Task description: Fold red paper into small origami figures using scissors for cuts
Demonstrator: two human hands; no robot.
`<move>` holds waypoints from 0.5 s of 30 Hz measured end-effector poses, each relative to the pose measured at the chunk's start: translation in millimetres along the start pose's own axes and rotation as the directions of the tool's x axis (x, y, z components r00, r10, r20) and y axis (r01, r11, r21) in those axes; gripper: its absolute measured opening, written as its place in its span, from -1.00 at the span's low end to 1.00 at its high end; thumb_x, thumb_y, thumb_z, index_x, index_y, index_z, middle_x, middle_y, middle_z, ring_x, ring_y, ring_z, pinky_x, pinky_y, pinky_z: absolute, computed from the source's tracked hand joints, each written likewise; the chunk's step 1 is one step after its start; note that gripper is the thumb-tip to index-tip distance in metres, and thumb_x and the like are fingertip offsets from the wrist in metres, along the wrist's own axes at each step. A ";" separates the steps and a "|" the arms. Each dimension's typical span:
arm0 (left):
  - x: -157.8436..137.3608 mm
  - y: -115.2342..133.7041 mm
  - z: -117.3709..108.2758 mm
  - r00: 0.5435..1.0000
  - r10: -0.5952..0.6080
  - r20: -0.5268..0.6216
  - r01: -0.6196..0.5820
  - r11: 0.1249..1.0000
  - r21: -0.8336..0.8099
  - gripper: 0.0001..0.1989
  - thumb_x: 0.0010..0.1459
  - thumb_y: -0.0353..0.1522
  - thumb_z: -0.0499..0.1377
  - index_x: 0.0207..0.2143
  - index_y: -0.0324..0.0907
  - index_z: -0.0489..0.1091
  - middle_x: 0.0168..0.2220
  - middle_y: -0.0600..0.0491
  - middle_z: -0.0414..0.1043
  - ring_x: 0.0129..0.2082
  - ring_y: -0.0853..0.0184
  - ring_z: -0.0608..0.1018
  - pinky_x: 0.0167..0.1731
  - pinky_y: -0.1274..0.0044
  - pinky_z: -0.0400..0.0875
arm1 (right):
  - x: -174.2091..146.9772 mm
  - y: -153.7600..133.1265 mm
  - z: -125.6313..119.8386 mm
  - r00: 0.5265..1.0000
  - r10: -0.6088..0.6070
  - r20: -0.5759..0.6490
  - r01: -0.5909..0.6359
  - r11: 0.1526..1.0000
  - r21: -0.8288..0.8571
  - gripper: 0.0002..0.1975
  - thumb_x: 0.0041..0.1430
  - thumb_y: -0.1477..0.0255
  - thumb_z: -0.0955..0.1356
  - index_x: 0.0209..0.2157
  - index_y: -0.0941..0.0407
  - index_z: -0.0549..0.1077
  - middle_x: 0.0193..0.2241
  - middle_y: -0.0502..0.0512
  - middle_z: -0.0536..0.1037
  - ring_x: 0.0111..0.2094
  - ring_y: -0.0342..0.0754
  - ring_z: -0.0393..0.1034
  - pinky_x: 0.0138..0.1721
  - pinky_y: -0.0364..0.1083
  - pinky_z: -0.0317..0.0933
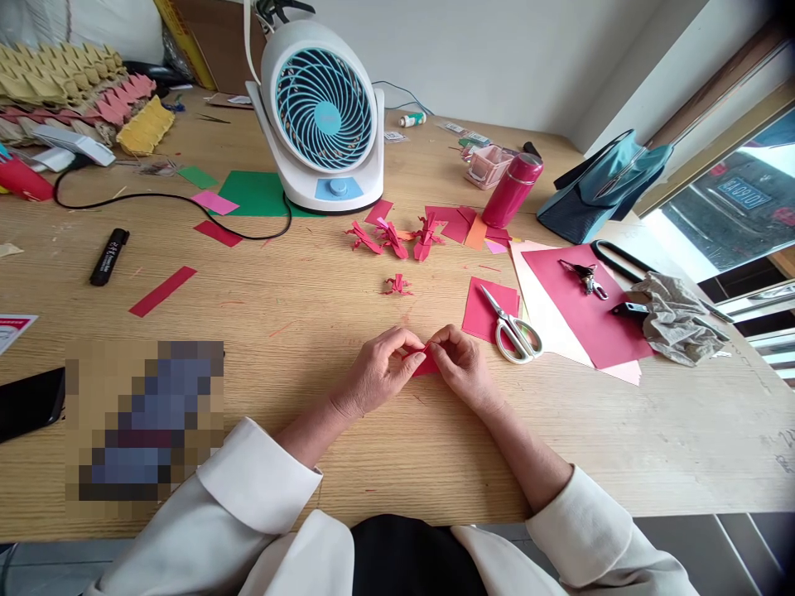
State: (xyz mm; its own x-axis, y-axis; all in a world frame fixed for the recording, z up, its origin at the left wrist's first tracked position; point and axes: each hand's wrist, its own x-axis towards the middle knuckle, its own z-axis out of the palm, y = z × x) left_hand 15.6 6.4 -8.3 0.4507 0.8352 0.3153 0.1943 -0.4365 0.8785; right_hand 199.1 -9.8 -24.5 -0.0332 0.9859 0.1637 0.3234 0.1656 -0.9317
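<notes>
A small piece of red paper [426,364] is pinched between my two hands, low over the table's middle. My left hand [383,370] grips its left side with thumb and fingers. On the other side my right hand [464,369] closes on the paper's right and upper part. The fingertips almost meet, and they hide much of the paper's shape. Just beyond lies a small folded red paper figure [397,285]. Farther back sit several larger folded figures [392,238]. White-handled scissors [514,329] rest on red paper squares [477,308] right of my hands.
A white fan [329,116] stands at the back. To the right are a red bottle [513,190], a teal bag [599,186], keys [585,277] on a red sheet [596,331], and a crumpled cloth [674,319]. A black marker [109,257] and a red strip [162,291] lie left.
</notes>
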 end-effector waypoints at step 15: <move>-1.0 -1.8 8.2 0.978 -0.035 -0.207 0.068 0.986 0.153 -0.96 0.15 -0.44 0.24 -0.36 -0.15 0.43 -0.38 0.10 0.54 -0.37 0.39 0.55 -0.27 0.56 0.42 | -2.0 -2.4 4.7 0.994 0.085 0.067 -0.093 0.988 0.120 -0.80 0.22 0.27 0.36 -0.39 0.09 0.38 -0.51 -0.01 0.40 -0.51 -0.13 0.22 -0.49 -0.13 0.10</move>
State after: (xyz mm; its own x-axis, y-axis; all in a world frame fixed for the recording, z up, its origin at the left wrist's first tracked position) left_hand 21.9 3.6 -13.2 0.2539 0.9010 0.3518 0.3558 -0.4252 0.8323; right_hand 194.0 -12.0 -24.1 -0.0683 0.9958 0.0617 0.2088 0.0748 -0.9751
